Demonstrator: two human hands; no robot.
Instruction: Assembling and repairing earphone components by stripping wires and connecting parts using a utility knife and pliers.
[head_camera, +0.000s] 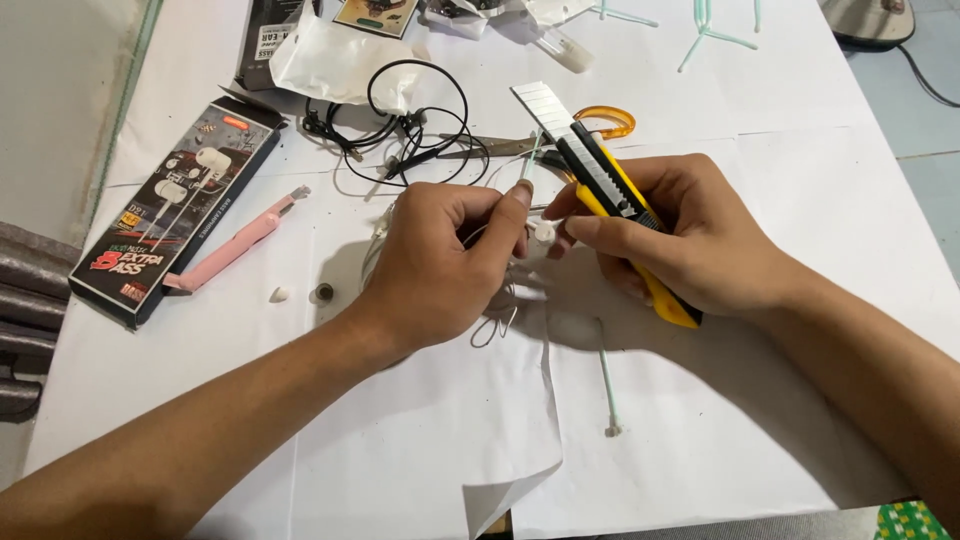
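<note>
Small white earbud piece (544, 231), pinched at the fingertips above the centre of the worktop (720, 420), with a thin white wire (497, 322) trailing down from it and looping below the left hand (440, 265). The left hand is closed around the wire and a slim pale stick (529, 160), thumb and forefinger pressed together just beside the piece. The right hand (680, 240) is wrapped around a yellow utility knife (610, 190) with its segmented blade pushed far out, pointing up and away from the body; its forefinger and thumb also touch the piece. For a clean cut, judged from this grip: shorten the blade, keep the left fingertips behind the edge, and draw lightly away from the hand. Around lie orange-handled scissors (560, 140), a tangled black earphone cable (420, 130), a pink tool (235, 245), a black earphone box (175, 210), two small loose parts (302, 293) and a pale green swab (608, 395).
</note>
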